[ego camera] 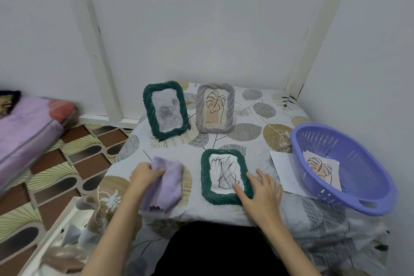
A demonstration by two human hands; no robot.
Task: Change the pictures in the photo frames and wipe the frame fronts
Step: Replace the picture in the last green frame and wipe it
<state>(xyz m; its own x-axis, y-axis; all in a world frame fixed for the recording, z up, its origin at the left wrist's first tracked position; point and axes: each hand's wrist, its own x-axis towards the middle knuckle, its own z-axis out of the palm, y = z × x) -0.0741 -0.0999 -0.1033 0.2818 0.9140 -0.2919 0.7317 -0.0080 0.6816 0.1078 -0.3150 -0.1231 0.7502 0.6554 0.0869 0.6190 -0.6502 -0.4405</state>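
I am gripping the folded lilac cloth (164, 182) with my left hand (144, 175); my right hand (259, 188), fingers straight, is steadying the flat dark-green ribbed frame (225, 176) at six o'clock. Probably wiping its front is coming next.

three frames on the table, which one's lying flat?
The green frame with the black scribble drawing, nearest the person, under the right hand. The green rose frame and grey leaf frame stand upright behind it.

Bare cloth between flat frame (226, 177) and two upright frames (165, 110); basket (340, 168) blocks right side.
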